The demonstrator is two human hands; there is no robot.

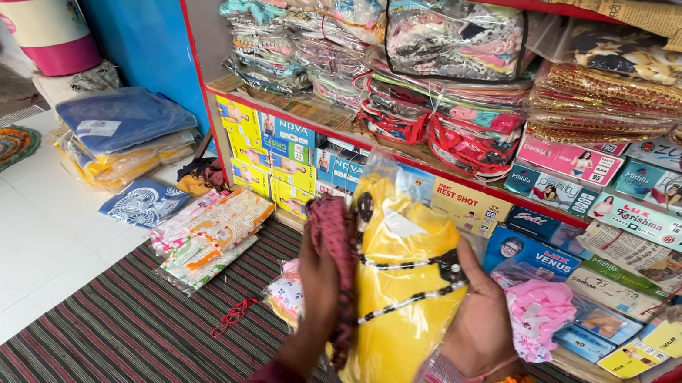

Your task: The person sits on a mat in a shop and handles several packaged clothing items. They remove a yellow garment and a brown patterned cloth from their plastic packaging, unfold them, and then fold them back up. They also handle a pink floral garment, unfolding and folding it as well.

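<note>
- Yellow garment in a clear plastic bag (396, 304) is standing upright between both hands, long axis running top to bottom, black beaded trim crossing it.
- Right hand (481, 324) is closing its grip on the bag's right edge.
- Left hand (319, 290) is pinching a maroon dotted cloth (338, 244) against the left edge.
- Pink frilly fabric (537, 314) is lying just right; striped mat (137, 340) below; boxed shelf (307, 117) behind.

Shelved garment boxes (276, 152), folded packets (208, 231), striped rug (137, 336), pink-white cooler (43, 16)
</note>
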